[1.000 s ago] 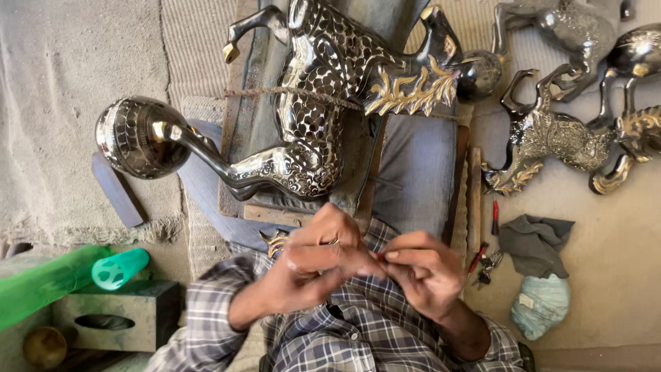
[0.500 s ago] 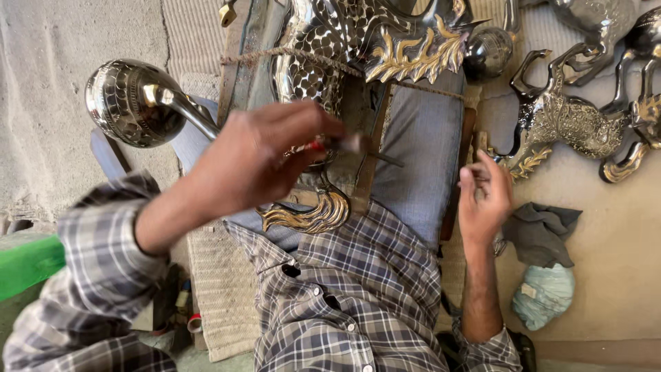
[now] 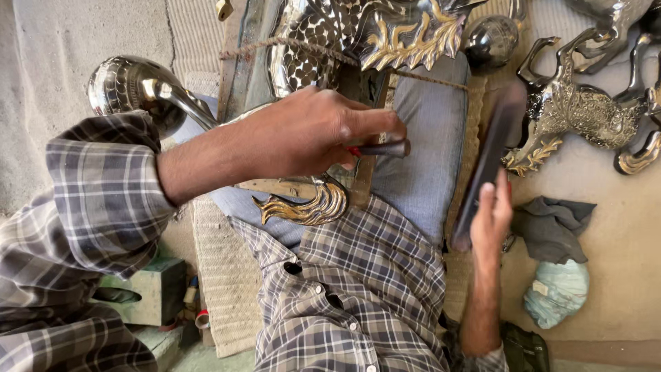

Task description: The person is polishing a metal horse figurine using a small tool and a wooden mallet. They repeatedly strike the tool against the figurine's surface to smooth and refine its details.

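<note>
1. The left hand (image 3: pixel 310 134) is seen in the centre of the frame, closed around a small dark tool (image 3: pixel 382 148) with a red part at the grip; the tip of the tool juts out to the right of the fingers.
2. The right hand (image 3: pixel 492 213) is seen right of centre, closed on a long dark bar (image 3: pixel 490 158) that runs up and slightly to the right from the palm; the bar is blurred, so its exact kind cannot be told.
3. The two hands are held well apart, with a blue-grey cushion (image 3: pixel 420 165) showing between them.
4. A large silver and gold horse figure (image 3: pixel 344 34) is laid across the top centre of the frame, just above the left hand, and is bound with a rope (image 3: pixel 289 45); its gold tail (image 3: pixel 306 207) is seen below the left hand, over the checked shirt (image 3: pixel 358 289).
5. The tool is held just beside the body of the horse figure; whether the tip touches the metal cannot be told.
6. A round engraved metal ball (image 3: pixel 127 86) is seen at the upper left, beyond the left sleeve.
7. A second, smaller horse figure (image 3: pixel 582 110) is laid at the upper right, just beside the upper end of the bar.
8. A grey cloth (image 3: pixel 551 227) and a pale green bundle (image 3: pixel 558 293) are seen at the lower right, near the right forearm.
9. A green block (image 3: pixel 155 289) is placed at the lower left, on the floor.
</note>
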